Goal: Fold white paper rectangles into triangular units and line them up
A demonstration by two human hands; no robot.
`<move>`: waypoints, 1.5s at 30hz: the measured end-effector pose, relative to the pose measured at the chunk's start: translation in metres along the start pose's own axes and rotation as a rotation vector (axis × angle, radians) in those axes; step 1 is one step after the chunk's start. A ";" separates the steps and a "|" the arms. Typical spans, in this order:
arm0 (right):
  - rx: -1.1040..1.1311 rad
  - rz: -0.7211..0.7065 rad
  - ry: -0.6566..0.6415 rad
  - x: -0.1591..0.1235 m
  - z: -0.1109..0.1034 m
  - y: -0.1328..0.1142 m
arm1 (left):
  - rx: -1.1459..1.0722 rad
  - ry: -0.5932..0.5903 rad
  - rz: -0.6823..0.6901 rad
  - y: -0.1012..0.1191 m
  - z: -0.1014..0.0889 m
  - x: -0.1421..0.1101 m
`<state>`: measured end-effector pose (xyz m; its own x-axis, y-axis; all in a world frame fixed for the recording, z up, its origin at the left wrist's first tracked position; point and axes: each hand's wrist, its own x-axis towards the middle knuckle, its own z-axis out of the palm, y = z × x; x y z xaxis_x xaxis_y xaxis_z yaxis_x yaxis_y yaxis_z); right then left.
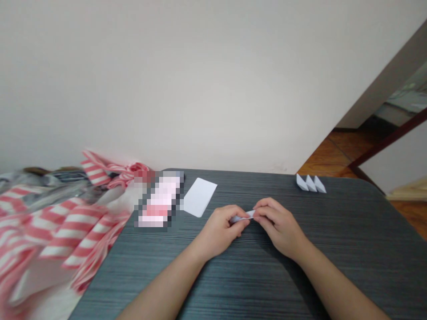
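Both my hands meet over the middle of a dark grey table. My left hand and my right hand pinch a small folded piece of white paper between their fingertips, just above the tabletop. The fingers of both hands are curled and closed on it. Most of the paper is hidden by the fingers. A flat white paper rectangle lies on the table beyond my left hand.
Three small folded white paper pieces stand in a row near the table's far right edge. A red-and-white striped plastic bag bulges at the left edge. A blurred pink object lies beside the white rectangle. A plain wall rises behind.
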<state>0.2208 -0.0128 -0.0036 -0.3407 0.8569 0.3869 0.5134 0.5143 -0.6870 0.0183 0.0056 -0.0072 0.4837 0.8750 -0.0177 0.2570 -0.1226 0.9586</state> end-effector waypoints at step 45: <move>0.199 0.270 -0.115 0.003 -0.002 -0.008 | -0.082 -0.084 -0.059 0.012 -0.002 -0.002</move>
<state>0.2175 -0.0141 0.0041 -0.3063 0.9454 0.1111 0.4376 0.2435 -0.8656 0.0190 0.0033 0.0047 0.5392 0.8368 -0.0951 0.2197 -0.0307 0.9751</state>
